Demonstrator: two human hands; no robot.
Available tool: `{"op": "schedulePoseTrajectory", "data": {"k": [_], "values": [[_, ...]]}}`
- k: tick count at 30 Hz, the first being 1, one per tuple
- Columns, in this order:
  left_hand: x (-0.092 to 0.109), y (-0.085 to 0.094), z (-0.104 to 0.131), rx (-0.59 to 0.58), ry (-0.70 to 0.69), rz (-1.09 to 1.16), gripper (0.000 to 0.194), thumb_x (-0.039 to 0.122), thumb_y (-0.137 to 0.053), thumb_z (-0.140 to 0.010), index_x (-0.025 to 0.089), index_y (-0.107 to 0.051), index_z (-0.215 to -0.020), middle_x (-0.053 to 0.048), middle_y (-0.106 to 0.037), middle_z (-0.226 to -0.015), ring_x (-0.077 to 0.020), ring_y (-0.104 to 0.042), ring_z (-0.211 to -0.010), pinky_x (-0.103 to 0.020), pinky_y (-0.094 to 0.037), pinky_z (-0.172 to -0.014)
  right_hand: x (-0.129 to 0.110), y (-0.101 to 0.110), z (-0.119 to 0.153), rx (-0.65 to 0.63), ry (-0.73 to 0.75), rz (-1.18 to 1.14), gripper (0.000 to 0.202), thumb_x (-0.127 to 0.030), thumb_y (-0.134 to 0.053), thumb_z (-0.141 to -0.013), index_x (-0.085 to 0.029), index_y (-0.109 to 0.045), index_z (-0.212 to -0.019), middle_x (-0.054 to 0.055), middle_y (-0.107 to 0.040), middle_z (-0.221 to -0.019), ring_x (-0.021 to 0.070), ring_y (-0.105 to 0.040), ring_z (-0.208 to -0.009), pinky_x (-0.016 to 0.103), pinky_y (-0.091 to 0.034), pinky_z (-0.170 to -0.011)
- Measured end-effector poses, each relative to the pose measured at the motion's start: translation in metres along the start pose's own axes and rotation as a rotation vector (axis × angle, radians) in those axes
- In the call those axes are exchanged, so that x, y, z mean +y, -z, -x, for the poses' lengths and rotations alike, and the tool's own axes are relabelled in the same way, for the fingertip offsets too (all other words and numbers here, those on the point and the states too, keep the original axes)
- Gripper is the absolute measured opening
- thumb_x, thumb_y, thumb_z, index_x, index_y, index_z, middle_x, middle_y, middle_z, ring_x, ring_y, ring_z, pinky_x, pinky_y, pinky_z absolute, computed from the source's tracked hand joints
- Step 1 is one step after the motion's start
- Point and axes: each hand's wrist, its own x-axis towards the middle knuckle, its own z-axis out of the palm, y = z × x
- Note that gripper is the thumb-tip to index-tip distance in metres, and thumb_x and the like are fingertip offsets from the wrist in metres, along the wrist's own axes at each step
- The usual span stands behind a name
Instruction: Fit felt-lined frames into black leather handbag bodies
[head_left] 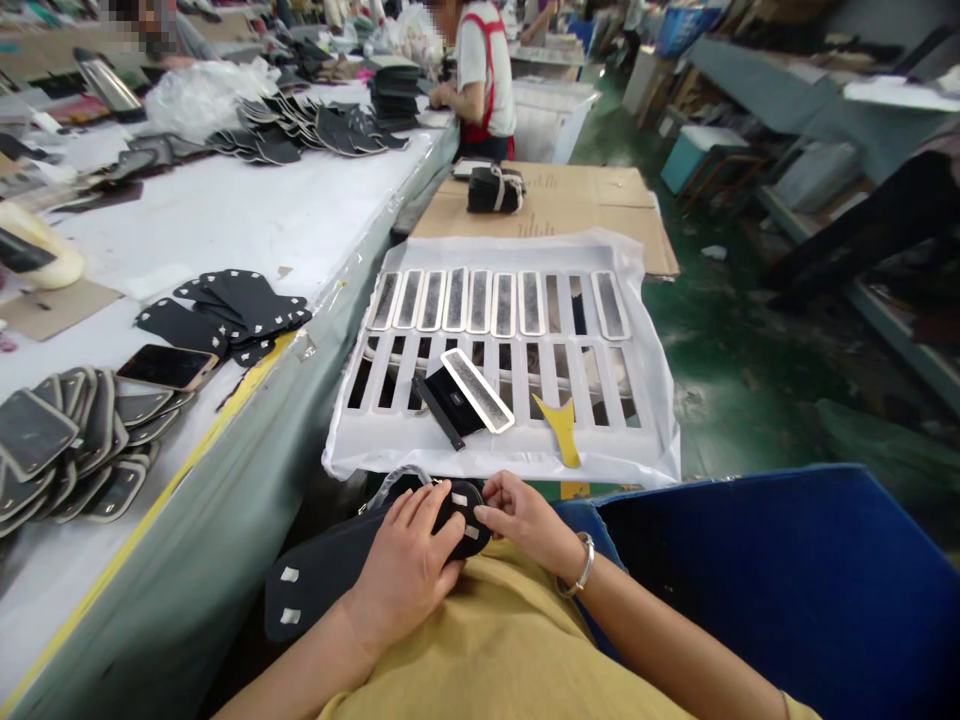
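A long black panel [319, 575] with a rounded end and small white tabs lies close to my body. My left hand [411, 548] rests across it, fingers curled over its upper part near the rounded end. At that end's edge, my right hand [529, 522] pinches with thumb and forefinger; a bangle circles that wrist. Just beyond, a white slotted rack [480, 455] carries a row of pale-framed grey strips [454, 300]. One loose framed strip [478, 390] lies aslant over a black flat piece [448, 408]. A yellow forked tool [559, 428] sits to their right.
On the left table [247, 215] are black tabbed panels [225, 310], a phone [169, 367] and grey pale-edged pieces [67, 440]. A blue bin [787, 570] stands at my right. Behind the rack lie cardboard [585, 200] and a tied black bundle [495, 190]; another person [484, 85] works beyond.
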Motion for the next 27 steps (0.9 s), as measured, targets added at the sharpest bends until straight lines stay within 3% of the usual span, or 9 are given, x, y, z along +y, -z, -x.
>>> {"op": "schedulePoseTrajectory", "data": {"k": [5, 8, 14, 16, 19, 23, 27], "values": [[-0.001, 0.000, -0.001, 0.026, 0.005, 0.015, 0.034, 0.020, -0.058, -0.074, 0.020, -0.056, -0.108, -0.014, -0.046, -0.132, -0.0299, -0.045, -0.119, -0.050, -0.039, -0.098, -0.003, -0.007, -0.009, 0.160, 0.129, 0.135, 0.024, -0.037, -0.054, -0.083, -0.018, -0.049, -0.097, 0.001, -0.057, -0.084, 0.0139, -0.055, -0.075, 0.028, -0.046, -0.072], [-0.004, -0.004, 0.000, 0.040, -0.007, 0.020, 0.032, 0.022, -0.057, -0.076, 0.019, -0.057, -0.108, -0.014, -0.046, -0.132, -0.0301, -0.044, -0.119, -0.049, -0.039, -0.099, -0.005, -0.011, -0.014, 0.105, 0.114, 0.153, 0.021, -0.032, -0.052, -0.083, -0.019, -0.055, -0.099, 0.004, -0.060, -0.099, 0.0164, -0.057, -0.090, 0.029, -0.045, -0.083], [-0.009, -0.012, -0.002, 0.059, -0.004, 0.038, 0.030, 0.026, -0.057, -0.078, 0.020, -0.058, -0.107, -0.014, -0.047, -0.132, -0.0315, -0.044, -0.120, -0.050, -0.038, -0.099, -0.008, -0.017, -0.020, 0.058, 0.112, 0.117, 0.020, -0.028, -0.047, -0.086, -0.019, -0.056, -0.101, 0.003, -0.061, -0.098, 0.0154, -0.057, -0.090, 0.028, -0.045, -0.083], [-0.013, -0.009, -0.001, 0.028, -0.010, 0.069, 0.038, 0.029, -0.059, -0.077, 0.018, -0.055, -0.114, -0.014, -0.046, -0.133, -0.0303, -0.043, -0.122, -0.048, -0.037, -0.101, -0.007, -0.017, -0.022, 0.039, 0.115, 0.139, 0.020, -0.029, -0.048, -0.086, -0.018, -0.056, -0.100, 0.004, -0.062, -0.097, 0.0156, -0.057, -0.090, 0.029, -0.045, -0.084], [-0.027, 0.001, 0.013, -0.022, -0.009, 0.096, 0.065, 0.031, -0.065, -0.073, 0.017, -0.040, -0.131, -0.015, -0.040, -0.138, -0.0281, -0.039, -0.126, -0.045, -0.037, -0.103, -0.007, -0.009, -0.023, -0.024, 0.106, 0.136, 0.024, -0.033, -0.049, -0.085, -0.017, -0.054, -0.103, 0.006, -0.062, -0.098, 0.0169, -0.059, -0.091, 0.031, -0.046, -0.085], [-0.048, 0.011, 0.044, -0.055, 0.071, 0.087, 0.082, 0.032, -0.067, -0.072, 0.018, -0.024, -0.140, -0.014, -0.042, -0.137, -0.0263, -0.040, -0.125, -0.045, -0.034, -0.104, -0.019, 0.007, -0.021, -0.067, 0.347, 0.446, 0.046, -0.041, -0.057, -0.082, -0.017, -0.048, -0.120, 0.012, -0.052, -0.121, 0.0229, -0.049, -0.113, 0.039, -0.039, -0.098], [-0.057, 0.011, 0.058, -0.070, 0.097, 0.106, 0.088, 0.037, -0.069, -0.070, 0.018, -0.021, -0.141, -0.015, -0.044, -0.136, -0.0264, -0.042, -0.124, -0.046, -0.032, -0.105, -0.043, 0.007, -0.026, -0.331, 0.662, 0.882, 0.078, -0.057, -0.066, -0.069, -0.016, -0.041, -0.131, 0.015, -0.045, -0.130, 0.0286, -0.040, -0.121, 0.046, -0.028, -0.104]]}}
